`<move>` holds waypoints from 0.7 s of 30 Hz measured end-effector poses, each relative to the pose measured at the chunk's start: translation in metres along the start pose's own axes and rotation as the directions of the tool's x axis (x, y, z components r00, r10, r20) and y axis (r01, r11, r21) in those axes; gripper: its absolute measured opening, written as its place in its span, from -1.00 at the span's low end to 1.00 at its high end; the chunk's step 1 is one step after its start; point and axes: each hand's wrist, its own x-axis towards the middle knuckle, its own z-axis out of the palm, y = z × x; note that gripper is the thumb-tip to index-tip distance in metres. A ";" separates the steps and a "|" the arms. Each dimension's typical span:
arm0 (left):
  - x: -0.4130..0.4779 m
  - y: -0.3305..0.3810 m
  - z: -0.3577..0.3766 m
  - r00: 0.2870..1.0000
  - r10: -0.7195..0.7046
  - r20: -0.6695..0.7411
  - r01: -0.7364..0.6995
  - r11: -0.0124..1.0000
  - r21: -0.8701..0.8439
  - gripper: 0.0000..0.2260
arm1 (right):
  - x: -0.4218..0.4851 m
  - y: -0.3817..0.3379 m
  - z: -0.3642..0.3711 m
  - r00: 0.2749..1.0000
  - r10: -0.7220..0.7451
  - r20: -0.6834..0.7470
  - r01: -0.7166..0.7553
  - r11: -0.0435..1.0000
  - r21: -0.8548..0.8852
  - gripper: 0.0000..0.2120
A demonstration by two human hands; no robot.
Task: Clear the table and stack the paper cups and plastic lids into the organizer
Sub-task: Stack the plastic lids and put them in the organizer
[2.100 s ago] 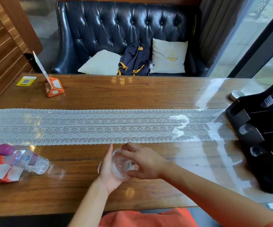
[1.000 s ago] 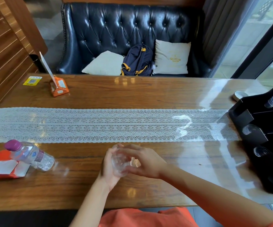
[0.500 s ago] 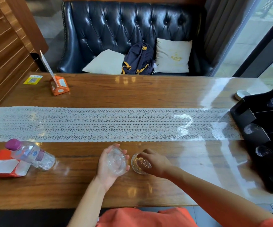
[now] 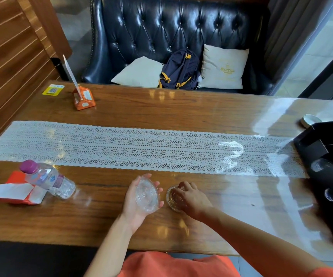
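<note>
Near the front edge of the table (image 4: 161, 110), about mid-length:

- Left hand (image 4: 135, 204) palm up, fingers and thumb curled round the rim of a clear plastic lid (image 4: 147, 194); lid tilted, held clear of the wood.
- Right hand (image 4: 191, 198) palm down just beside it, fingers bent, tips gripping a second clear lid (image 4: 171, 197) lying flat on the table. How tight the grip is, cannot tell.
- The two lids close together but apart.

At the right edge: black organizer (image 4: 329, 176), with clear stacked lids (image 4: 321, 164) showing in two of its compartments. Paper cups not made out.

Elsewhere:
- Toward the front left corner, a water bottle (image 4: 47, 179) with purple cap on its side, its neck resting on an orange-and-white packet (image 4: 15, 191).
- Along the middle, left edge to right, a white lace runner (image 4: 133, 148).
- Toward the far left corner, an orange card stand (image 4: 83, 97) and a yellow sticker (image 4: 53, 89).
- Toward the far right corner, a small white dish (image 4: 310, 119), just beyond the organizer.
</note>
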 end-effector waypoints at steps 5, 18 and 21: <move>0.004 -0.001 -0.003 1.000 0.003 0.011 -0.003 1.000 -0.007 -0.68 | 0.005 0.009 -0.008 0.998 0.057 -0.029 -0.051 0.984 0.172 -0.37; 0.016 0.001 0.007 0.998 -0.043 -0.047 0.045 0.999 0.031 -0.60 | 0.006 -0.030 -0.082 0.979 -0.068 -0.192 0.184 0.699 0.691 -0.56; 0.016 0.000 0.013 0.999 -0.028 -0.021 0.029 0.999 0.038 -0.64 | 0.002 -0.042 -0.081 0.971 -0.167 -0.172 0.239 0.730 0.641 -0.50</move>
